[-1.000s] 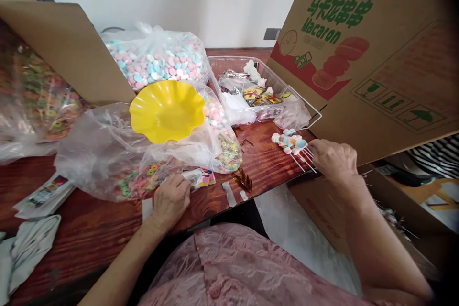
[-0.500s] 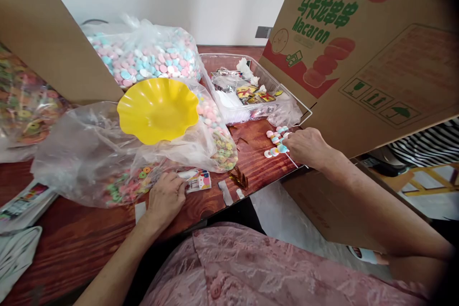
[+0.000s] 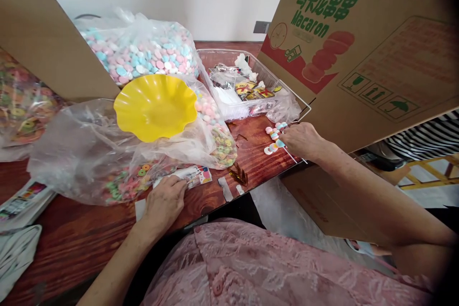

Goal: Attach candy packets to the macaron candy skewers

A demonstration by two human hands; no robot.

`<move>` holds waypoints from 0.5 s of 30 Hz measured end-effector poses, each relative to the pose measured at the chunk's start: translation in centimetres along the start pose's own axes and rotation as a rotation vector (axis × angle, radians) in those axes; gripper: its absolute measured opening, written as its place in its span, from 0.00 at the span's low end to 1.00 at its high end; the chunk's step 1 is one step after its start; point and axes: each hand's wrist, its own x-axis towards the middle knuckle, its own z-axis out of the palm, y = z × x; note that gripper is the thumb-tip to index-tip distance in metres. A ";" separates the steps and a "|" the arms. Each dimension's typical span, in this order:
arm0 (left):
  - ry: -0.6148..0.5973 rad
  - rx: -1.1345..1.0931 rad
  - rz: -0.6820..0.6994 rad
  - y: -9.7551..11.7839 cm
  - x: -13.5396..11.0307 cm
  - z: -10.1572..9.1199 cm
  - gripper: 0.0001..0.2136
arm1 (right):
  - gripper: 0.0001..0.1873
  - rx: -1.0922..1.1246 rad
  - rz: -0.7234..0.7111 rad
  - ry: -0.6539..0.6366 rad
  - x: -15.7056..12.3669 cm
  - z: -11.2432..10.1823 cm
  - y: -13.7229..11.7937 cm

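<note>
Right hand (image 3: 301,140): at skewers (image 3: 273,147), fingertips hidden, can't tell grip.
Left hand (image 3: 167,199): on packet (image 3: 195,176), grip unclear.
Box (image 3: 324,60): cut off, upper right.

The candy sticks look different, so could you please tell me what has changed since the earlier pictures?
The right hand has moved left, over the candy sticks, hiding part of them; its grip cannot be seen. The sticks, bunched at first, now lie spread, one row of candies apart on the near side. The left hand stays at the small packet; the yellow dish and plastic tray are unmoved.
</note>
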 end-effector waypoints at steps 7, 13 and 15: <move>-0.049 -0.272 -0.188 -1.0 0.9 0.2 0.12 | 0.13 0.036 -0.017 -0.054 -0.3 0.6 -0.2; -0.048 -0.129 -0.155 -0.3 0.7 0.1 0.08 | 0.13 0.135 0.151 -0.017 -1.5 1.7 0.4; -0.064 -0.079 -0.149 0.1 0.6 -0.2 0.10 | 0.15 0.169 0.220 0.012 -3.0 3.1 0.6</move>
